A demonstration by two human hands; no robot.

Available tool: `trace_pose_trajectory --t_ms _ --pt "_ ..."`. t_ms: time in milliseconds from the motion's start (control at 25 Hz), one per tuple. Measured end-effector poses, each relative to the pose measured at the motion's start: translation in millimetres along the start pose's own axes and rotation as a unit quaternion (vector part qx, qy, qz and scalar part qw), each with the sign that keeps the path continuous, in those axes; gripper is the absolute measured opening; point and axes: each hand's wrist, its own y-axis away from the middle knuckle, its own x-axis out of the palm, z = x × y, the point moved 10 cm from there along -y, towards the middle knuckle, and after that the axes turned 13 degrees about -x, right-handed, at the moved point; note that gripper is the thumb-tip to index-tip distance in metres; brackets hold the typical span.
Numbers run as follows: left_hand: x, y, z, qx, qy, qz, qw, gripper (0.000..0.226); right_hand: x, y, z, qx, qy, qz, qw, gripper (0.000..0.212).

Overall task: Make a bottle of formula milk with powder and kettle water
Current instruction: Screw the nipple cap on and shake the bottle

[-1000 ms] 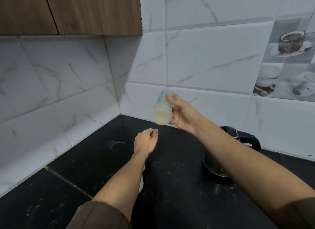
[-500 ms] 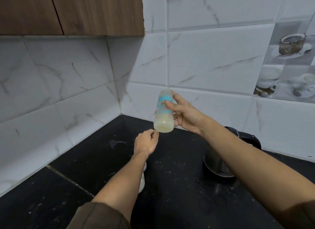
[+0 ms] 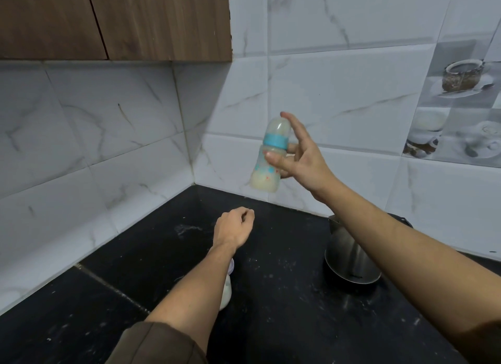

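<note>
Bottle: a capped feeding bottle (image 3: 269,157) sits centre-right of the frame, held in the air above the counter (image 3: 284,296), tilted slightly with its base lower left.
Bottle contents: pale cloudy liquid fills the lower part; the blue collar and clear cap are on.
Right hand: the right hand (image 3: 301,160) holds the bottle at its waist between thumb and fingers, index finger raised alongside the cap.
Left hand: the left hand (image 3: 234,228) hangs over the counter at centre frame, loosely curled, holding nothing that can be seen.
Kettle: a steel kettle (image 3: 349,258) stands on the counter at right, partly behind the right forearm; lid state cannot be told.
Other item: a white container (image 3: 226,290) stands at lower centre, mostly hidden by the left forearm; its identity cannot be told.
Counter surface: pale specks are scattered over the dark top.
Done, by judgement: powder and water appear to be in and the bottle closed.
Remaining, by judgement: finish mixing, then set the bottle down.
</note>
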Motion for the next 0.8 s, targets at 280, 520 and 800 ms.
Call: trace_pose_trajectory --t_ms 280,520,800 --pt "2.2 1.8 -2.8 0.002 -0.002 0.004 1.0 0.034 -15.7 -8.2 15.8 -0.037 -0.003 -0.058 0.998 0.087" --pt "-1.7 -1.3 -11.0 0.007 0.0 0.0 1.0 0.034 -29.2 -0.4 10.3 -0.017 -0.04 -0.139 0.989 0.085" --pt "2.6 -2.6 -19.2 0.014 -0.006 0.003 1.0 0.032 8.5 0.3 4.8 -0.018 0.031 0.073 0.997 0.083"
